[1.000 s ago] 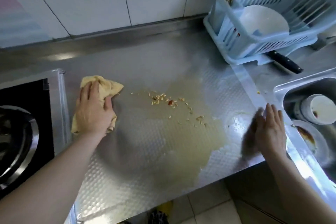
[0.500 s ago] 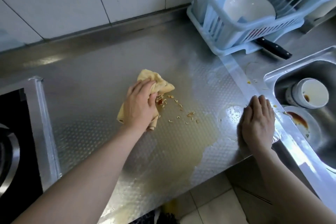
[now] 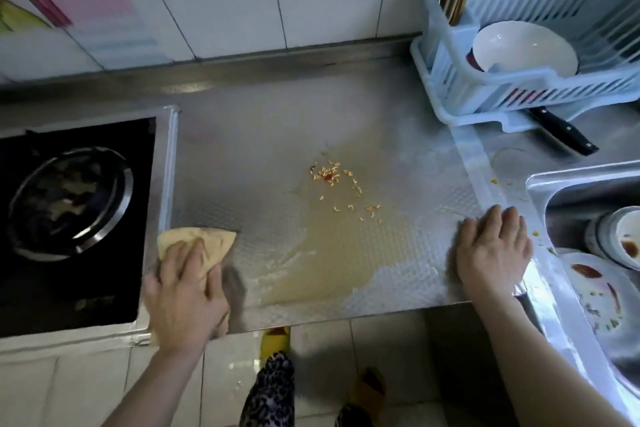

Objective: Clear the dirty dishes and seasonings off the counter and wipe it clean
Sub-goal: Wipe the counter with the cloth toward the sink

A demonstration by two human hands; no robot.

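Stainless steel counter (image 3: 242, 156) runs between a black stove (image 3: 76, 218) and a sink (image 3: 588, 204), under white wall tiles. One yellow cloth (image 3: 201, 246) lies at the counter's near-left corner, beside the stove's rim, with the left hand (image 3: 183, 291) spread flat over it, fingers fairly straight and pressing it down. One yellowish puddle (image 3: 339, 253) covers the middle of the counter, with one scatter of food crumbs (image 3: 339, 184) at its far edge. The right hand (image 3: 493, 250) rests open, palm down, on the counter's right end, holding nothing.

No dishes or seasonings stand on the counter, so the step in hand looks like the wiping. The puddle and crumbs are not yet cleared; the next move probably calls for drawing the cloth right through them.

Farther out, one dirty plate (image 3: 588, 291) and one stained bowl (image 3: 623, 236) sit in the sink. One blue dish rack (image 3: 485, 94) holds one white bowl (image 3: 523, 48), with one knife (image 3: 561, 132) beside it.
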